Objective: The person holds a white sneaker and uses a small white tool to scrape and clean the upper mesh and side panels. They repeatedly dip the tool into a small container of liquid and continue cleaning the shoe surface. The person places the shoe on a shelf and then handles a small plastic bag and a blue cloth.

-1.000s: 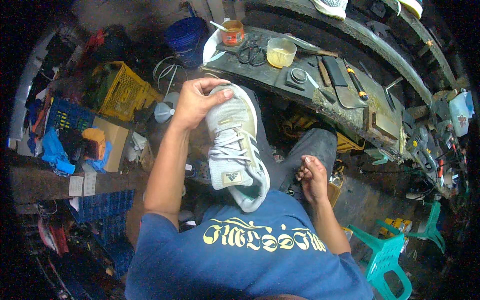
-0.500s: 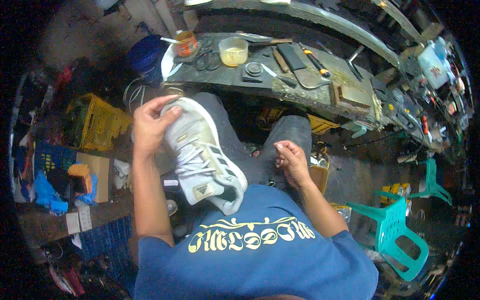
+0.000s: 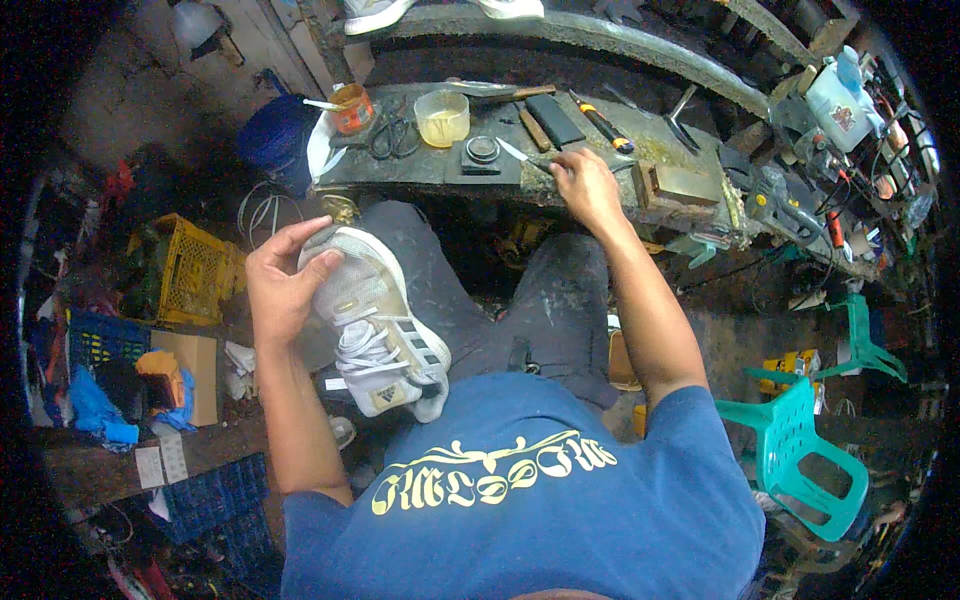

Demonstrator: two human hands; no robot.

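Left hand [image 3: 285, 285]: pinched around the toe end of a grey-white sports shoe [image 3: 362, 285], thumb laid on the upper, fingers at the toe's outer edge. The shoe is held above the left thigh, toe directed toward the workbench [image 3: 405, 173], laced upper facing up, heel end in front of the blue shirt [image 3: 560, 490]; contact with the shirt cannot be determined.

Right hand [image 3: 588, 188]: reached to the workbench's near edge, fingers bent, thumb and forefinger brought close together at the dark handle end of a small knife [image 3: 513, 150]. The handle is partly covered by the fingertips; whether it is gripped or merely touched cannot be told. The blade is pointed toward the far left.

Workbench, left end: an orange jar [image 3: 352, 110] with a white stick is set near the far left corner; scissors [image 3: 393, 138] and a translucent cup [image 3: 442, 118] with yellowish contents are placed to its right. A round tin [image 3: 482, 150] is seated near the near edge, left of the knife.

Workbench, right end: a black oblong piece [image 3: 555, 118] and an orange-and-black tool [image 3: 604, 124] are laid beyond the right hand; a rectangular block [image 3: 683, 186] is positioned by the near right corner.

Floor, right: a green plastic chair [image 3: 790, 425] is seen.
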